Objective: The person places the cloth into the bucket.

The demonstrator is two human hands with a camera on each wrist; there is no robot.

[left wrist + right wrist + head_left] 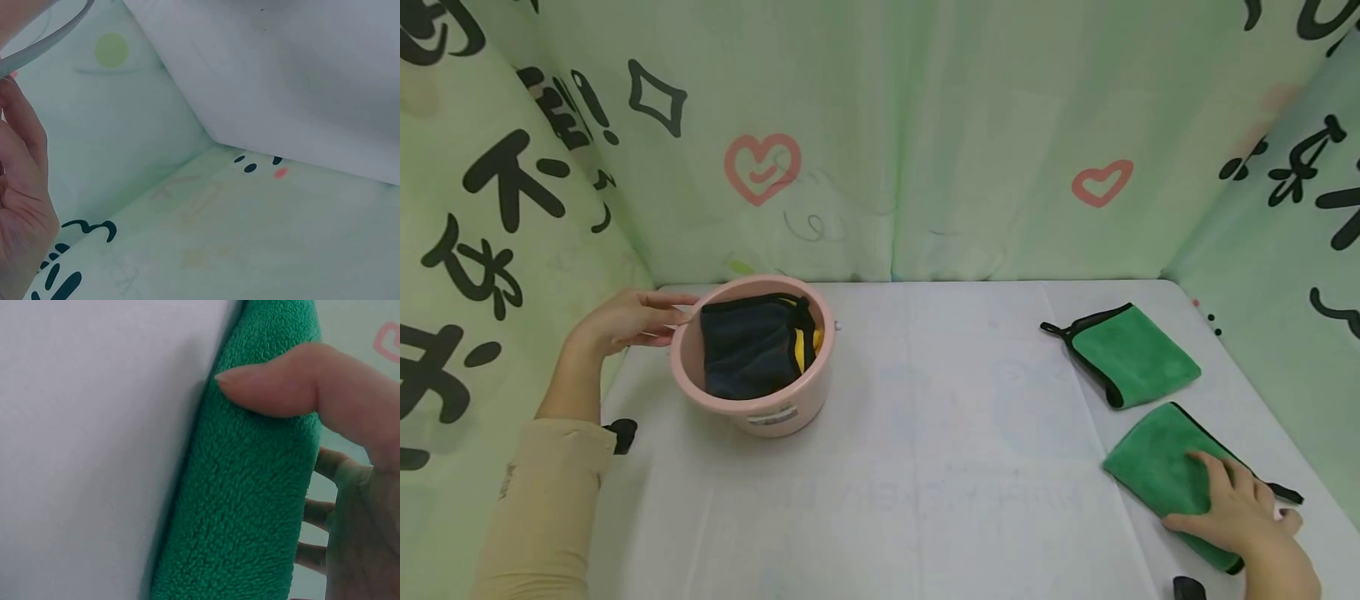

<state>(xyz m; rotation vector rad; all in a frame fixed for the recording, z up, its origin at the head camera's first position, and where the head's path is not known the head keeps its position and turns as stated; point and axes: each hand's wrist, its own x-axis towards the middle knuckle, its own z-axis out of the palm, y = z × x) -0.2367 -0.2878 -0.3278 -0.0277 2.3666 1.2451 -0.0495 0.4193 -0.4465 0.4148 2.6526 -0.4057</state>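
A pink bucket (790,415) stands at the left of the table. Inside it lies a folded dark navy cloth (748,346) with black edging, and some yellow shows beside it. My left hand (636,321) holds the bucket's rim at its left side; in the left wrist view only part of this hand (22,206) shows, fingers bent. At the front right, my right hand (1243,508) rests on a folded green cloth (1157,458) with black edging and a loop. The right wrist view shows the thumb (269,387) on its fluffy surface, the other fingers spread beyond its edge.
Another folded green cloth (1138,354) with a black loop lies behind the first one at the right. The white table (970,467) is bordered by green printed curtains (985,125) at the back and both sides.
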